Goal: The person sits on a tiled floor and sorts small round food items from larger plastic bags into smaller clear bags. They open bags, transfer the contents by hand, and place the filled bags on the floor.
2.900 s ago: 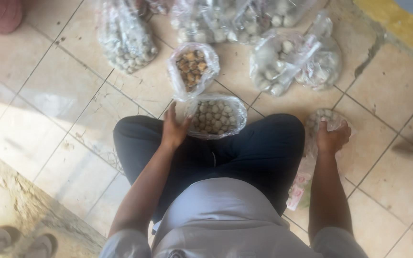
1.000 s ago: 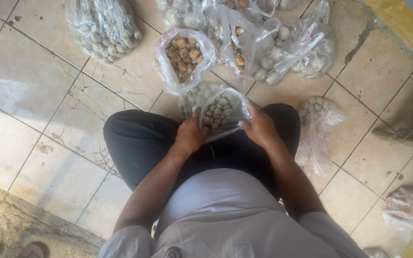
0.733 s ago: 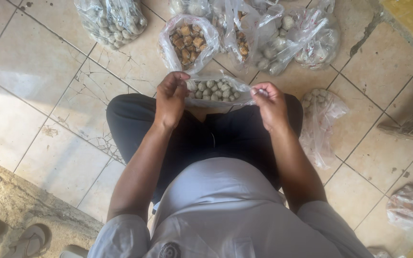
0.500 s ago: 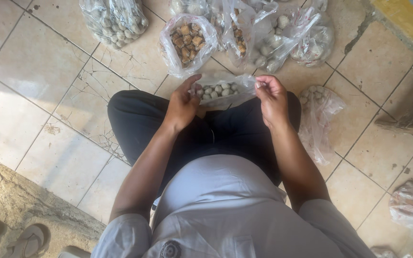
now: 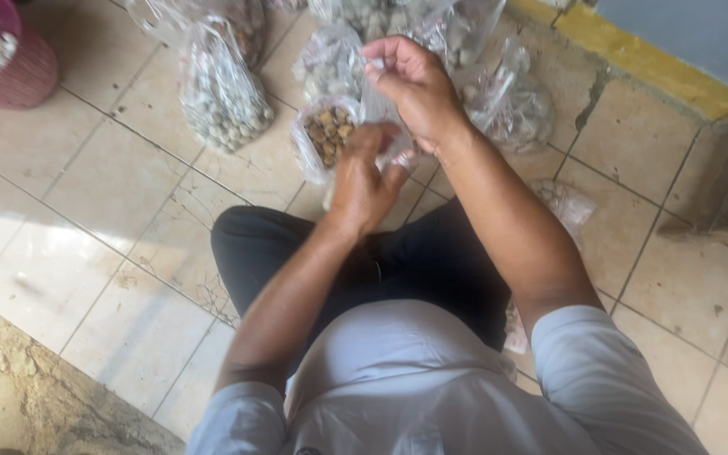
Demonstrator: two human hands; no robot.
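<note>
Two hands work over one small clear plastic bag (image 5: pixel 378 101). The left hand (image 5: pixel 364 181) sits lower, with its fingers (image 5: pixel 378 135) curled shut on the bottom part of the bag. The right hand (image 5: pixel 410 80) is higher up, and its fingers (image 5: pixel 381 61) pinch the top of the same bag. So the bag is stretched between the two hands, above the person's knees. What is inside it is hard to see, because the hands cover most of it.

Just left of the left hand lies one open bag of brown nuts (image 5: pixel 328 135), touching the held bag or very near it. Farther left stands one tall bag of small pale round things (image 5: pixel 225 101). Behind the hands there are about three more clear bags of pale round things (image 5: pixel 431 25), bunched close together, so the count may be off. One more clear bag (image 5: pixel 520 105) lies to the right of the right hand, and a small one (image 5: pixel 568 202) lies by the right arm.

Everything rests on a floor (image 5: pixel 103 177) of pale square tiles with thin cracks. A yellow step (image 5: pixel 650 72) runs along the top right. A pink basket (image 5: pixel 2 55) stands in the top left corner. The person sits on the floor in dark trousers.
</note>
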